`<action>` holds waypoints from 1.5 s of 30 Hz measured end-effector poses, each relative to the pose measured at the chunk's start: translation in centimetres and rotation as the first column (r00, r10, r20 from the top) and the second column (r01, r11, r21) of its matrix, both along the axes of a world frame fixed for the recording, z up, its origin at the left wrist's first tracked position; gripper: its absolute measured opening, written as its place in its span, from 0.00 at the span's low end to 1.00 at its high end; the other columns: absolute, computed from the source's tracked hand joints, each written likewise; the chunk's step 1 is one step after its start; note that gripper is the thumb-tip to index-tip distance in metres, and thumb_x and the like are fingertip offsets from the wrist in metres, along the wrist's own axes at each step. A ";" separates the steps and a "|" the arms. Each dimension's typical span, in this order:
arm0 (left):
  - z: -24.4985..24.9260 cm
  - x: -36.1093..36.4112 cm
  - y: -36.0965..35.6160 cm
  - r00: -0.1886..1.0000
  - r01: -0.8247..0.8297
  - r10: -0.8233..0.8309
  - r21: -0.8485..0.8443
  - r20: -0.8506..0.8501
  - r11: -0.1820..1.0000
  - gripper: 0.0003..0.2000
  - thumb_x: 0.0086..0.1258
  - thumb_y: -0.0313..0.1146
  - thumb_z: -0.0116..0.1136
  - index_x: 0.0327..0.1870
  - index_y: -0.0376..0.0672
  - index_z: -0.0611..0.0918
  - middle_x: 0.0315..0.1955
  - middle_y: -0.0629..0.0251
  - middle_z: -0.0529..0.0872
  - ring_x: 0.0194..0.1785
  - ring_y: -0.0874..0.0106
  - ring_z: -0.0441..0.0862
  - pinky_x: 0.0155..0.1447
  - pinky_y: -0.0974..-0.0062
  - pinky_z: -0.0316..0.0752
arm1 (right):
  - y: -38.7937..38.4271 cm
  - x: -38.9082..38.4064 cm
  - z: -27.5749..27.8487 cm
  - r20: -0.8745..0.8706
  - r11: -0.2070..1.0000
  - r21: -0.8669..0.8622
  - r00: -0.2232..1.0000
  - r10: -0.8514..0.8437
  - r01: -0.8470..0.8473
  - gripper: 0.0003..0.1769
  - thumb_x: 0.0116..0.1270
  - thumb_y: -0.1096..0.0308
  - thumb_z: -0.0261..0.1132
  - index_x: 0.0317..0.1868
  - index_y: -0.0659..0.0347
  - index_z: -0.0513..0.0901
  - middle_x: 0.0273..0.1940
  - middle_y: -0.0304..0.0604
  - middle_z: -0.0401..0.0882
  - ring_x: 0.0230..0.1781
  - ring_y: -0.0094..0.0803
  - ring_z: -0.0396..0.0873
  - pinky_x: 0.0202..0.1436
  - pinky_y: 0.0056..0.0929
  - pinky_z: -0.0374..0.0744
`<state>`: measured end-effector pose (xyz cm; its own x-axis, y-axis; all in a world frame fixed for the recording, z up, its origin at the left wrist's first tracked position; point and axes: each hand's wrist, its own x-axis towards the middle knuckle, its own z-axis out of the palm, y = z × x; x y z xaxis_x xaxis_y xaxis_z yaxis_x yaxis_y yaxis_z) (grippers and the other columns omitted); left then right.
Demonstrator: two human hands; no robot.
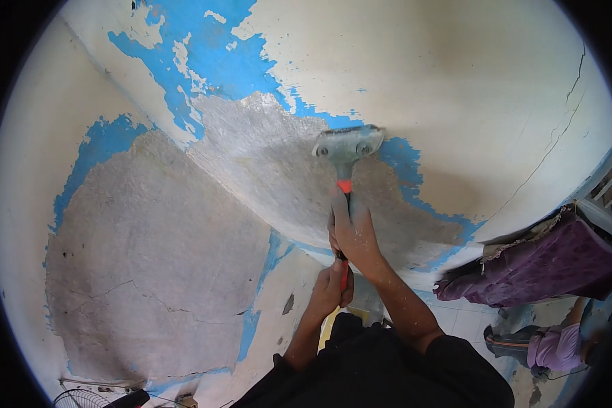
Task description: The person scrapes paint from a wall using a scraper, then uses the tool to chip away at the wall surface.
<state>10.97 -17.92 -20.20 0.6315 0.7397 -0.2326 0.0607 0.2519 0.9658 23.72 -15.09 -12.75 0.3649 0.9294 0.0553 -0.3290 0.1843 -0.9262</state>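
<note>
A long-handled scraper [347,144] with a wide grey head and a red-and-black handle is held up against the wall [455,75]. Higher on the handle, just below the head, my right hand [352,228] is wrapped round it with the thumb pointing up. My left hand [329,285] grips the lower end. The blade lies at the border of a bare grey patch [265,149] and a jagged strip of blue paint [231,68]. Cream paint surrounds the blue. Pale dust coats my right forearm.
A second bare patch [149,258] covers the adjoining wall at left, past the corner. Long cracks run down the right side. A purple cloth [537,262] hangs at right. Below it is another person [557,347]. A fan [81,398] stands at lower left.
</note>
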 end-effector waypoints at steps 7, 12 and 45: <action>-4.5 -1.8 -0.6 0.999 0.041 -0.042 -0.112 -0.006 0.993 0.31 0.78 0.58 0.29 0.20 0.41 0.67 0.09 0.68 0.65 0.11 0.75 0.64 0.18 0.77 0.60 | -0.1 -1.2 -5.8 -0.007 0.995 -0.100 1.000 -0.019 0.018 0.19 0.76 0.57 0.51 0.29 0.62 0.67 0.13 0.33 0.63 0.09 0.20 0.64 0.10 0.24 0.64; -1.6 -2.3 0.9 0.997 0.023 -0.020 0.034 -0.070 0.999 0.31 0.78 0.58 0.31 0.21 0.40 0.68 0.09 0.69 0.66 0.11 0.76 0.64 0.17 0.78 0.59 | 0.5 -1.1 -2.0 -0.050 1.000 -0.002 0.998 0.029 -0.029 0.19 0.77 0.57 0.50 0.29 0.62 0.66 0.13 0.33 0.63 0.08 0.20 0.64 0.10 0.24 0.64; -2.0 -3.8 -0.1 0.983 0.021 -0.017 0.016 -0.184 1.000 0.28 0.79 0.54 0.34 0.22 0.41 0.69 0.09 0.70 0.66 0.10 0.78 0.63 0.17 0.79 0.57 | -0.1 -1.8 -4.3 -0.148 0.998 0.018 0.987 0.066 -0.064 0.24 0.77 0.55 0.48 0.23 0.60 0.65 0.12 0.34 0.61 0.06 0.22 0.62 0.10 0.24 0.67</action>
